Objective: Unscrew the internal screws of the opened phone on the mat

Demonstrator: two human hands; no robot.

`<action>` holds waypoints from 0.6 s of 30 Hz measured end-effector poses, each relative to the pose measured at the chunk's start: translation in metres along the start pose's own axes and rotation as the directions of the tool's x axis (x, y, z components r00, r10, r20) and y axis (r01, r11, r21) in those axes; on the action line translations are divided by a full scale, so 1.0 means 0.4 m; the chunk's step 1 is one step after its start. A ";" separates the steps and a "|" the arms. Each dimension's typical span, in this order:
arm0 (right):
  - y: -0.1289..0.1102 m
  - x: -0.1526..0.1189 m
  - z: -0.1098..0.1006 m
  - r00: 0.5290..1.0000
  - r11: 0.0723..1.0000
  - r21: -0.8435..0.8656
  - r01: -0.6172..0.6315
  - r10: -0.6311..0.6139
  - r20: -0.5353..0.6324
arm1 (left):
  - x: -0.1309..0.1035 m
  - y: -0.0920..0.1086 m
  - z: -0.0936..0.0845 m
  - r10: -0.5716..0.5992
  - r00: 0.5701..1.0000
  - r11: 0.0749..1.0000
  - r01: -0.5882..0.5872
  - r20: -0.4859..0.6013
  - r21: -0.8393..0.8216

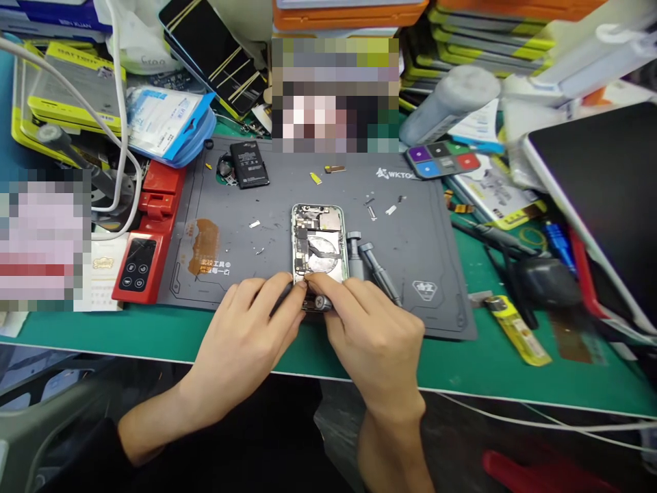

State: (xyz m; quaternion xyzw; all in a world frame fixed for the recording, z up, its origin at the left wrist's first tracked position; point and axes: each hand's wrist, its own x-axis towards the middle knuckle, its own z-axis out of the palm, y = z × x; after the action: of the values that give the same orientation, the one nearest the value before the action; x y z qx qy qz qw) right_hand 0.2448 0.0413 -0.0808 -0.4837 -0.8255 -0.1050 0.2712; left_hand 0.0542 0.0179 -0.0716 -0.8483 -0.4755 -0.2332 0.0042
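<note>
An opened smartphone (317, 239) lies on a grey work mat (267, 239), its circuit board and metal parts showing. My left hand (251, 329) is closed at the phone's lower left edge, with a dark bar partly showing under its fingers. Across from it, my right hand (372, 329) has its fingertips pressed into the phone's lower end, close to the left fingertips. The grey round end of a screwdriver (321, 302) with a cross mark sticks out from beneath the right hand's fingers. Whatever small part lies between the fingertips is hidden. Two more grey screwdrivers (380, 270) lie right of the phone.
A black battery (250, 165) lies at the mat's upper left, with small loose parts (372, 211) scattered about. A red device (138, 263) stands left, with white cables above it. Right are a yellow lighter (518, 332) and a dark screen (606, 198). Boxes stack behind.
</note>
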 end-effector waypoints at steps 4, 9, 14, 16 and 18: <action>0.002 0.004 0.000 1.000 1.000 0.014 0.003 -0.003 0.003 | 0.003 -0.001 -0.001 0.002 1.000 1.000 -0.002 -0.015 0.004; 0.005 0.007 -0.001 1.000 0.998 0.053 0.014 -0.015 0.010 | 0.004 -0.003 0.001 0.001 1.000 1.000 -0.001 -0.017 -0.001; 0.005 0.002 0.002 1.000 0.998 0.069 -0.005 0.006 -0.013 | 0.004 -0.004 0.001 -0.003 1.000 1.000 0.003 -0.010 -0.003; 0.002 -0.006 0.002 0.999 0.996 0.089 -0.026 0.028 -0.027 | 0.004 -0.005 0.001 -0.004 1.000 1.000 0.004 -0.003 0.000; -0.002 -0.017 0.003 0.995 0.987 0.149 -0.060 0.071 -0.070 | 0.003 -0.006 0.000 0.001 1.000 1.000 -0.001 -0.005 0.001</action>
State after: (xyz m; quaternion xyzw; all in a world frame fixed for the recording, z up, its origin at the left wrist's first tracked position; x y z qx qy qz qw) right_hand 0.2463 0.0363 -0.0853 -0.4852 -0.8037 -0.0534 0.3402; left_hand 0.0530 0.0202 -0.0716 -0.8479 -0.4751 -0.2352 0.0059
